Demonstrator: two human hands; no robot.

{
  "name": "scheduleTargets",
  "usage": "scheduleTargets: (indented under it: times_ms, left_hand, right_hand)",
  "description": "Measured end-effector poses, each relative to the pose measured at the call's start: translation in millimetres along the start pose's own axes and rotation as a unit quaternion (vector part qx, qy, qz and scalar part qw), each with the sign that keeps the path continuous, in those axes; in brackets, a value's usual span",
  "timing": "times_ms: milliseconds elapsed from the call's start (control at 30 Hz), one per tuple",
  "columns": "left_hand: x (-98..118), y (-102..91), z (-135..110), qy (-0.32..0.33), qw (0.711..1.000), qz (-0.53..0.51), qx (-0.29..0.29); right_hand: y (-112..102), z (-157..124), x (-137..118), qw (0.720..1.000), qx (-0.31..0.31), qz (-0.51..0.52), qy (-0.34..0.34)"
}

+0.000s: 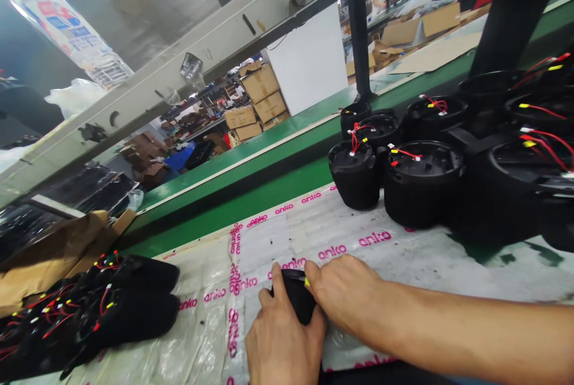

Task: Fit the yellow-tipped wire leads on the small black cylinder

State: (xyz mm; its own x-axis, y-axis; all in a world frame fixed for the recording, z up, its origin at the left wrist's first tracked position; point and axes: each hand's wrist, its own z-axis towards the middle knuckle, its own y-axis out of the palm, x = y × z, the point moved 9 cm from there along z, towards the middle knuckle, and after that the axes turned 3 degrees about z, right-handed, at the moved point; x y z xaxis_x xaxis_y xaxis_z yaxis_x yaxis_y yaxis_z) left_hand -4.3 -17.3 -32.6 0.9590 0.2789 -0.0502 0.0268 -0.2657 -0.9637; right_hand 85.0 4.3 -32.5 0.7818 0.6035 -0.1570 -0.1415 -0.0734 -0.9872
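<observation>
A small black cloth-covered housing (301, 301) lies between my hands, tilted on the wrapped table top. My left hand (284, 334) is wrapped round its near side, with fingers and thumb closed against it. At the upper rim, my right hand (347, 286) presses with its thumb and curled fingers. A small yellow tab (307, 282) shows beside the right thumb. My right fingers hide most of the rim, so whether they also hold a small part cannot be made out.
Several open black housings (424, 191) with red wires stand at the right. More wired housings (130, 307) lie at the left beside brown cardboard (76, 247). White plastic sheeting (188, 337) covers the bench before a green conveyor (251, 193). Overhead, a bottle (67, 26) rests on a metal shelf.
</observation>
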Motion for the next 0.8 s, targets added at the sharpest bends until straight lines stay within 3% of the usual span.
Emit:
scheduleTargets:
  times_ms: [400,600,800]
  left_hand:
    - [1.7,2.9,2.4,0.006,1.0,0.017,0.012]
    - [0.9,2.5,1.7,0.012,0.999,0.018,0.032]
    - [-0.9,1.9,5.5,0.02,1.0,0.003,0.012]
  right_hand:
    - [-19.1,4.3,3.1,0.992,-0.114,0.035,-0.05]
    - [-15.5,0.4,18.1,0.988,-0.084,0.129,-0.021]
    - [0.1,-1.8,26.8,0.974,-0.071,0.212,-0.026]
